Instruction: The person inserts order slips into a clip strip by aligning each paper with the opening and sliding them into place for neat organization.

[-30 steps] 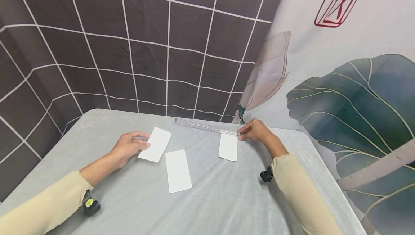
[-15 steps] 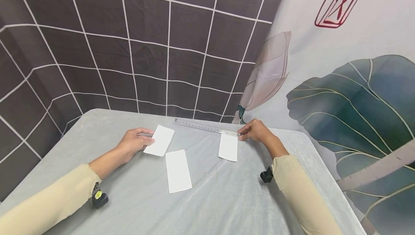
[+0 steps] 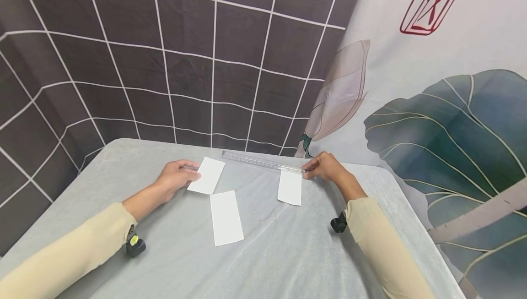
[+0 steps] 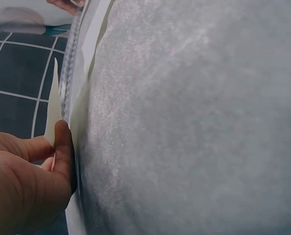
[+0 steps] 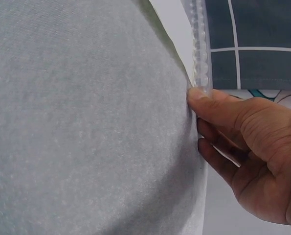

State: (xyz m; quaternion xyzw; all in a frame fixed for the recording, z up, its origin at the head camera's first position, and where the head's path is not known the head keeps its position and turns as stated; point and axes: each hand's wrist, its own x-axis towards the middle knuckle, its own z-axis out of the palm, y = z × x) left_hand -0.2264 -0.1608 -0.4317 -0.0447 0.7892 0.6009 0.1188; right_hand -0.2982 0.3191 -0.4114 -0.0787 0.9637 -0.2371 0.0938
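Note:
My left hand (image 3: 174,179) pinches a white paper card (image 3: 207,175) by its left edge, between thumb and fingers. The left wrist view shows this card (image 4: 53,110) edge-on, raised off the table. A long clear plastic strip (image 3: 257,161) with a row of round bumps lies along the table's far side. Thumb and fingers of my right hand (image 3: 328,167) pinch its right end. A second white card (image 3: 290,187) extends toward me from that end, with its far edge at the strip (image 5: 200,54). A third card (image 3: 227,218) lies flat near the middle.
Pale grey cloth covers the table (image 3: 271,253). Behind its far edge hangs a dark gridded curtain (image 3: 185,74). A white curtain (image 3: 383,10) with a leaf print hangs at the right. Small black cameras sit on both wrists.
My left hand has moved to the right and slightly away from me, carrying its card closer to the strip. My right hand, the strip and the other two cards have stayed put.

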